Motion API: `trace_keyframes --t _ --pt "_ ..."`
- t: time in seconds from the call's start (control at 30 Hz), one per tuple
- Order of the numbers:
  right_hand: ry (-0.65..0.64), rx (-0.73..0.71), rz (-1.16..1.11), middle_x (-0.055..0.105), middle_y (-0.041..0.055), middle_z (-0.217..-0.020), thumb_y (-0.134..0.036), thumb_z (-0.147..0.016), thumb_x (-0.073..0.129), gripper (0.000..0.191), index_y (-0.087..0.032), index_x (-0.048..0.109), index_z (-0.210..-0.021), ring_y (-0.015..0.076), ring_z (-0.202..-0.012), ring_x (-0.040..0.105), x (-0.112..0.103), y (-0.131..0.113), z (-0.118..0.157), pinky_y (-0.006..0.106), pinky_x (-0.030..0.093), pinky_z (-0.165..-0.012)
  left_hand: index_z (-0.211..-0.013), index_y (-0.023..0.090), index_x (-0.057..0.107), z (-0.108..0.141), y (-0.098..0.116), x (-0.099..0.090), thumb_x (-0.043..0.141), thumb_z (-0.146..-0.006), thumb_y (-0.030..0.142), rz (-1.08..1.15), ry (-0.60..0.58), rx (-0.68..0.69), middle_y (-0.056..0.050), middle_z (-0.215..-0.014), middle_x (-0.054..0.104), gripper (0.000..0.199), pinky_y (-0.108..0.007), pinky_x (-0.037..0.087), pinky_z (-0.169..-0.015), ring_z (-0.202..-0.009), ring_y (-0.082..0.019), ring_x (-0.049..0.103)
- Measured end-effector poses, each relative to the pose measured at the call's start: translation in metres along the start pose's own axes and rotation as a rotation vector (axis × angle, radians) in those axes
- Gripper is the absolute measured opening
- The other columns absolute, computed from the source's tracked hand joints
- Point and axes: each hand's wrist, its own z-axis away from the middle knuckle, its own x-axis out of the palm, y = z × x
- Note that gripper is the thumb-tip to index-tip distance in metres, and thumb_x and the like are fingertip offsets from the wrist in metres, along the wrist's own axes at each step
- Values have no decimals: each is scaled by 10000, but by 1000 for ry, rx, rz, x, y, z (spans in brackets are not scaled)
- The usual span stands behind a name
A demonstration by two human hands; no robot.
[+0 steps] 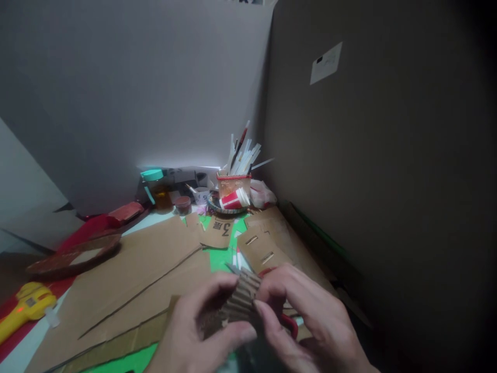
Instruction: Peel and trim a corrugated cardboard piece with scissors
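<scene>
A small piece of ridged, corrugated cardboard (pixel 243 296) is held between both hands at the bottom centre. My left hand (pixel 205 321) grips its left side, with the thumb below and the fingers curled above. At its right edge, my right hand (pixel 306 316) pinches the piece between thumb and forefinger. Scissors with red handles (pixel 289 325) lie behind and under the right hand, partly hidden by it. Their grey tip shows just past the cardboard piece.
Large cardboard sheets (pixel 155 259) cover a green surface. A yellow glue gun (pixel 31 305) lies at the left. Towards the back stand a turquoise-lidded jar (pixel 160 191), a basket of sticks (pixel 234 184) and a red-and-white cup (pixel 234 199). Slotted cardboard (pixel 262 248) lies beyond the hands.
</scene>
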Motion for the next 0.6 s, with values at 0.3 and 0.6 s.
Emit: trace_keyframes --t 0.3,0.6 --pt "93 -199 176 542 24 -667 -205 -916 504 147 -195 563 -781 152 -624 531 17 9 0 267 460 -571 -585 233 582 7 11 -6 582 -848 452 -536 154 167 22 -589 505 342 -226 386 -552 -568 -136 487" --pt "179 -231 228 611 49 -662 -342 -894 614 187 -206 649 -771 189 -630 639 8 -5 -3 295 545 -558 -684 204 568 0 11 -13 644 -829 513 -106 148 -18 26 -676 521 349 -214 399 -598 -649 -131 463"
